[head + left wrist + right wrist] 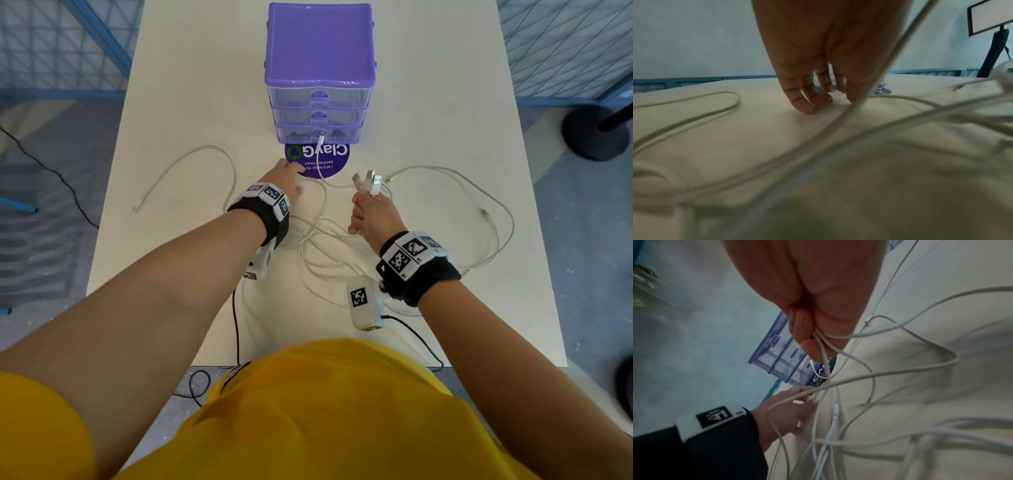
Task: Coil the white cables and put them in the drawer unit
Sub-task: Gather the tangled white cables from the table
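From the head view, a single thin white cable (191,164) arcs over the left of the pale bench (428,113), its small plug end lying toward the left edge. The left hand (282,178) reaches forward, palm down, onto the bench at the edge of a round purple sticker (329,164). Only the left wrist view shows how its fingers (807,99) lie: nearly straight, tips pressed to the bench surface, gripping nothing, with blurred cable strands crossing close to the lens.

Behind the sticker stands the purple drawer unit (320,61), a glossy plastic frame with three clear drawers, all pushed in. One cable's slim white plug (321,138) leans against the bottom drawer front.

Between the hands a loose tangle of white cables (325,240) lies in overlapping loops, smooth and round in section. The right hand (371,214) is clenched round a bundle of them, and three metal USB plugs (370,180) stick up above the fist. The right wrist view adds what the head view hides: several strands (824,353) run down out of the closed fingers (803,331) and fan over the bench. More loops (493,212) sweep out to the right.
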